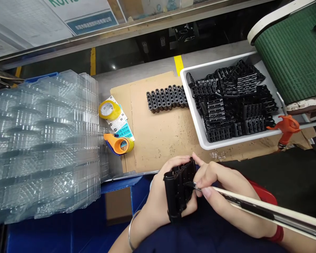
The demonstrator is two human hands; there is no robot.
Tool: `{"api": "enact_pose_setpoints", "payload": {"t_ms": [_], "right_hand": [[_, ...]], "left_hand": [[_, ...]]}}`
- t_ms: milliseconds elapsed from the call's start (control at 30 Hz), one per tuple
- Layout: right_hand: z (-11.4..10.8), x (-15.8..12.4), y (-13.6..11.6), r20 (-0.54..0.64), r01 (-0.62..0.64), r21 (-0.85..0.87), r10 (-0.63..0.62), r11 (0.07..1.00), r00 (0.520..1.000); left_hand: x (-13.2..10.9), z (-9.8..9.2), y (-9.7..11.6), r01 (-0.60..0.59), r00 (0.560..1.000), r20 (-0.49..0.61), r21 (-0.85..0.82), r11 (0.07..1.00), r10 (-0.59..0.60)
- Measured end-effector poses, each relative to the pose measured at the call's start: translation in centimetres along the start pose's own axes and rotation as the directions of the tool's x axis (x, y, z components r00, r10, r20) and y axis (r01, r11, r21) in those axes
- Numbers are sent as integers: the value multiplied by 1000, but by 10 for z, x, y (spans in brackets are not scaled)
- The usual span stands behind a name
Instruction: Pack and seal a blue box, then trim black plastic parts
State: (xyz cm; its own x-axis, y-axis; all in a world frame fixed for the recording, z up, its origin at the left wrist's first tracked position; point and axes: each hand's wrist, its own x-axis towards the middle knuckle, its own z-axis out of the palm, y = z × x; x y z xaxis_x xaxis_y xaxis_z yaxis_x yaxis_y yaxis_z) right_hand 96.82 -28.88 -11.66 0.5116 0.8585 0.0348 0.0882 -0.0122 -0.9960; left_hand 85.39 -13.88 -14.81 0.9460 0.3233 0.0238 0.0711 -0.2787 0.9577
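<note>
Hands [158, 207] [221, 186] (two), one black plastic part [177, 186], one long tool [247, 202]

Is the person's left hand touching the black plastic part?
Touching: the head view shows the left hand clasping the black plastic part, fingers over its edge.

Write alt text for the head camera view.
The left hand grips a black moulded plastic part while the right hand presses a long thin tool against it. Nearby are a cardboard sheet, a white tray of black parts, stacked clear plastic trays and a roll of packing tape.

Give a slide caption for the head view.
Left hand holds black plastic part; right hand touches it with long tool.
</note>
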Motion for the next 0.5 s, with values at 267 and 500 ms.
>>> {"api": "enact_pose_setpoints", "payload": {"t_ms": [267,500], "right_hand": [[14,8,18,105,-339,716,386,610,917],[16,6,27,-208,-66,579,225,813,952]], "left_hand": [[-1,1,-17,-307,920,-162,266,914,356],[1,5,-21,-233,932,-220,243,942,288]]}}
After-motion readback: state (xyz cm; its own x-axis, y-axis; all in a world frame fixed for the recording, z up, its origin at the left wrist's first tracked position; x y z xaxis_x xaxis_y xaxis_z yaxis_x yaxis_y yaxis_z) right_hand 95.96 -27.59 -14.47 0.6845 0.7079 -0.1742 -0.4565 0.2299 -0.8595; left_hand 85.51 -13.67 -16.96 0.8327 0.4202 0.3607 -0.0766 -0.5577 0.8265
